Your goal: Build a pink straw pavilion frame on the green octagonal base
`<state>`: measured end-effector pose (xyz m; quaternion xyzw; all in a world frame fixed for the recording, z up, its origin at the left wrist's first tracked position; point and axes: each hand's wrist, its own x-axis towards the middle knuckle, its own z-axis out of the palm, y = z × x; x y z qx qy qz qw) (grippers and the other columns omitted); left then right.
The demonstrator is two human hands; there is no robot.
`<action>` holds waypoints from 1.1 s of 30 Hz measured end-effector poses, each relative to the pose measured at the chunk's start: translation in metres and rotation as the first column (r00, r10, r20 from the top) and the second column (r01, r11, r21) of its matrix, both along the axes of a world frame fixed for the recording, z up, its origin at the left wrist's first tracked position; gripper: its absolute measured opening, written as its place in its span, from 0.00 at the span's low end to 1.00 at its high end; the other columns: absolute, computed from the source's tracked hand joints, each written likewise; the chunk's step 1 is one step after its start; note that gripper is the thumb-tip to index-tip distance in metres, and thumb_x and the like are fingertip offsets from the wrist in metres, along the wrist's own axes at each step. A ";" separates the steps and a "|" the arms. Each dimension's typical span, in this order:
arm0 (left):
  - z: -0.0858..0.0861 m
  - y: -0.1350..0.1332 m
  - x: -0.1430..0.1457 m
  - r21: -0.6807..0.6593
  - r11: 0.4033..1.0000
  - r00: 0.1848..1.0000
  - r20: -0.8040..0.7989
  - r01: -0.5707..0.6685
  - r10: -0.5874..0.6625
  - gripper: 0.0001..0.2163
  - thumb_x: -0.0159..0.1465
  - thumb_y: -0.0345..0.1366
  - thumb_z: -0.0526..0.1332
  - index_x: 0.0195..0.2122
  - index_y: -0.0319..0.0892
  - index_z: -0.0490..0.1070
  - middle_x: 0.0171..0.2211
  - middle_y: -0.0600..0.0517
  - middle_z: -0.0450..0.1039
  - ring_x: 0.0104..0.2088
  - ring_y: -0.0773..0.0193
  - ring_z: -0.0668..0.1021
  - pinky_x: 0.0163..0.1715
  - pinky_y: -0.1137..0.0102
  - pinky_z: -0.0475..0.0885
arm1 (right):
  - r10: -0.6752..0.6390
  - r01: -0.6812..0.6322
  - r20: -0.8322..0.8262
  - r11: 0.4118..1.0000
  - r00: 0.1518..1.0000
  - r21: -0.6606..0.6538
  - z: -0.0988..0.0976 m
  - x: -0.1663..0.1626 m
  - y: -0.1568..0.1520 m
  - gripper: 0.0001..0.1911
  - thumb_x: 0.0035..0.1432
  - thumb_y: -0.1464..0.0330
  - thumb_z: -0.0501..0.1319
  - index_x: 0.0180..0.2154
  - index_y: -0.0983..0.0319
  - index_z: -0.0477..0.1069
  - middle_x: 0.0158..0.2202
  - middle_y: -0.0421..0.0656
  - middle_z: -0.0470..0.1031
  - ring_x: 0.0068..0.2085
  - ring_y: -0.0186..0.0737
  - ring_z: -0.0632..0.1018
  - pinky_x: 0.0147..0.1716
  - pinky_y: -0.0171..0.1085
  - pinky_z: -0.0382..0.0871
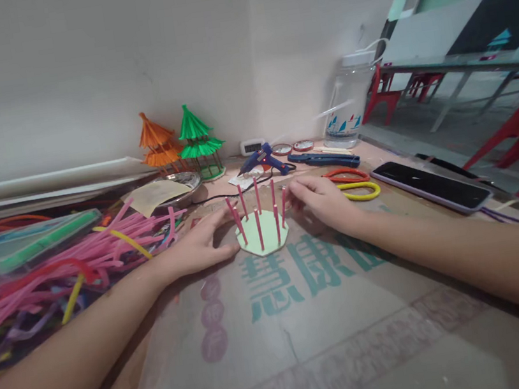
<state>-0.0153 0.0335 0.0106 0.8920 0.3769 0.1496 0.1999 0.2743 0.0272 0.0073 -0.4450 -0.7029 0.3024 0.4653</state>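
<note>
A pale green many-sided base lies on the printed sheet before me, with several thin pink-red sticks standing upright around its edge. My left hand rests at the base's left side, thumb and fingers apart, the thumb by its near left edge. Some left fingertips are hidden behind the sticks. At the right side, my right hand has its fingers curled together close to the rightmost stick. Whether they grip that stick or something small is too blurred to tell.
Pink and other fuzzy stems pile up at left. Behind stand an orange and a green pagoda model, a blue glue gun and dark blue pliers. Scissors, a phone and a bottle are at right.
</note>
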 end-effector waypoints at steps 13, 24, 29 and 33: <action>-0.003 0.003 -0.003 0.094 0.995 0.999 0.041 -0.014 0.010 0.35 0.60 0.56 0.69 0.63 0.41 0.66 0.66 0.39 0.67 0.67 0.41 0.69 0.67 0.49 0.64 | -0.005 0.014 0.114 0.997 0.994 -0.070 -0.003 -0.004 -0.007 0.13 0.66 0.66 0.55 0.29 0.60 0.72 0.28 0.43 0.81 0.31 0.40 0.81 0.31 0.34 0.74; -0.017 0.033 -0.019 -0.055 0.978 0.944 0.256 -0.200 0.207 0.36 0.64 0.47 0.63 0.71 0.40 0.57 0.62 0.39 0.74 0.61 0.49 0.77 0.62 0.52 0.70 | 0.092 -0.100 -0.043 0.955 0.995 -0.278 0.002 -0.015 -0.015 0.15 0.69 0.69 0.53 0.29 0.61 0.70 0.31 0.46 0.81 0.33 0.39 0.84 0.37 0.37 0.81; 0.034 0.011 -0.025 0.213 0.893 0.917 0.048 -0.396 0.396 0.18 0.67 0.41 0.56 0.54 0.42 0.75 0.50 0.43 0.81 0.50 0.47 0.81 0.50 0.55 0.76 | 0.135 -0.120 0.055 0.970 0.989 -0.212 0.006 -0.015 -0.019 0.13 0.66 0.69 0.55 0.29 0.62 0.72 0.31 0.45 0.82 0.34 0.38 0.83 0.37 0.36 0.79; 0.069 -0.026 -0.011 0.524 0.776 0.929 0.094 -0.351 0.357 0.12 0.71 0.39 0.57 0.44 0.45 0.80 0.41 0.48 0.80 0.42 0.53 0.80 0.41 0.61 0.74 | 0.119 -0.089 0.183 0.983 0.976 -0.162 0.011 -0.017 -0.023 0.14 0.66 0.70 0.55 0.30 0.62 0.74 0.34 0.45 0.83 0.35 0.38 0.82 0.37 0.35 0.76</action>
